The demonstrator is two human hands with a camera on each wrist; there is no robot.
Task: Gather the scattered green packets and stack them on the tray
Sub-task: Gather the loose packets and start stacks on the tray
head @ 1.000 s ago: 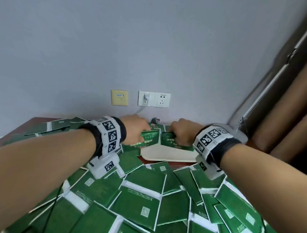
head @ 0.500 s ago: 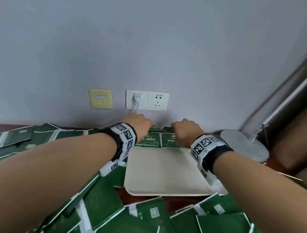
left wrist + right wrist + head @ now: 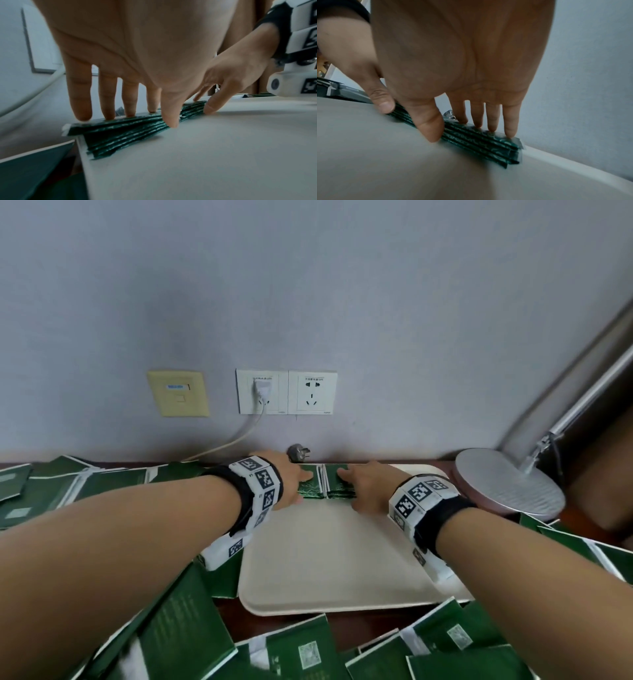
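Observation:
A cream tray (image 3: 335, 559) lies against the wall. At its far edge two stacks of green packets lie side by side, a left stack (image 3: 310, 489) and a right stack (image 3: 337, 486). My left hand (image 3: 296, 479) rests on the left stack (image 3: 123, 134): its straight fingers (image 3: 82, 105) press the top and the thumb touches the near edge. My right hand (image 3: 361, 487) lies the same way on the right stack (image 3: 481, 144), fingers (image 3: 493, 119) straight on top, thumb at the near side. Both stacks sit flat on the tray (image 3: 205, 155).
Loose green packets cover the table left (image 3: 85, 484), in front (image 3: 308, 652) and right (image 3: 582, 546) of the tray. A round lamp base (image 3: 510, 481) stands by the tray's far right corner. A loose plug (image 3: 298, 453) and wall sockets (image 3: 286, 392) are behind the stacks.
Both hands carried their stacks forward and set them down on the tray's far edge. The fingers went from a curled grip to lying straight on top.

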